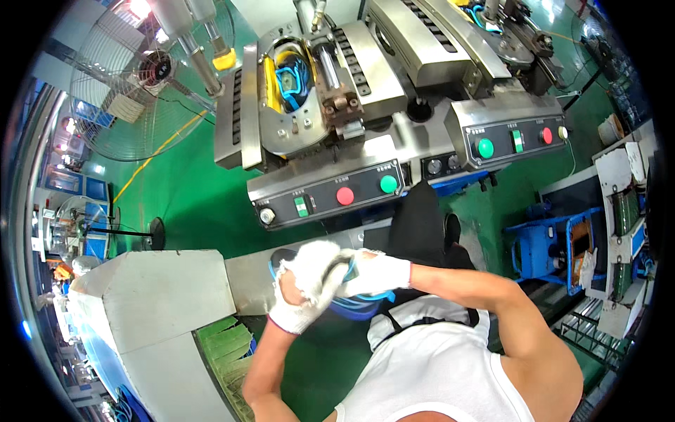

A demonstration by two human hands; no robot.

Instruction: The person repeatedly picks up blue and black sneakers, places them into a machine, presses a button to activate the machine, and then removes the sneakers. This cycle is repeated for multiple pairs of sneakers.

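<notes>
Both hands wear white work gloves and meet in front of my waist. My left hand (304, 288) has its fingers closed round a dark, curved piece with a light blue edge (339, 270). From the other side, my right hand (376, 273) grips that piece as well. White, fluffy-looking material covers the top of the left hand, and I cannot tell it from the glove. Blue strap-like pieces (360, 307) show just below the hands, partly hidden by them.
Ahead stands a metal machine with a control panel (323, 193) of coloured buttons; blue straps (290, 79) lie in its oval fixture. A second button panel (510, 141) is at right. A pale cabinet (155, 299) stands left, a large fan (151, 70) far left, a blue cart (545, 250) right.
</notes>
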